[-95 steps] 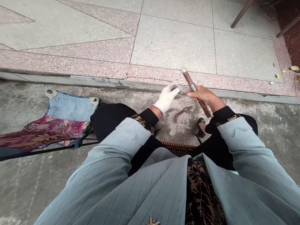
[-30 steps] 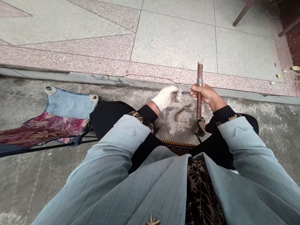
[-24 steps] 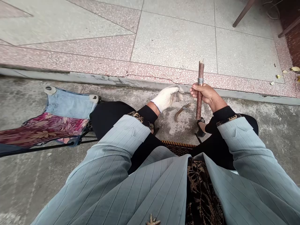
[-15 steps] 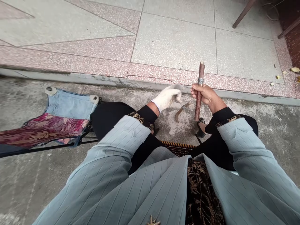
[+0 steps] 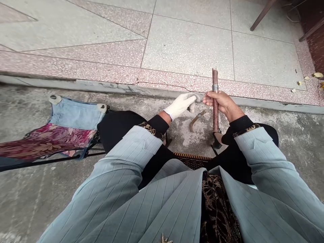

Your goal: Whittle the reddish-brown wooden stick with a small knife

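Observation:
My right hand (image 5: pixel 218 100), bare, is shut around a reddish-brown wooden rod (image 5: pixel 215 108) with a metal band (image 5: pixel 215 87) near its upper part. The rod stands almost upright, its lower end just above my black sandal (image 5: pixel 217 141). My left hand (image 5: pixel 180 106) wears a white knit glove and closes on a small pale grey scrap (image 5: pixel 192 106), probably cloth. The scrap almost touches my right hand's fingers. Below my hands, a small curved rusty blade (image 5: pixel 195 120) lies on the concrete.
A low folding seat with denim and floral fabric (image 5: pixel 73 116) stands at my left. Ahead rises a cracked kerb (image 5: pixel 126 88) to a terrazzo floor (image 5: pixel 187 44). Wooden furniture legs (image 5: pixel 263 15) stand top right, with dry leaves (image 5: pixel 317 75) nearby.
The rod has gone from steeply tilted to nearly upright in my right hand. My gloved left hand has moved closer to my right hand. The curved blade stays in place.

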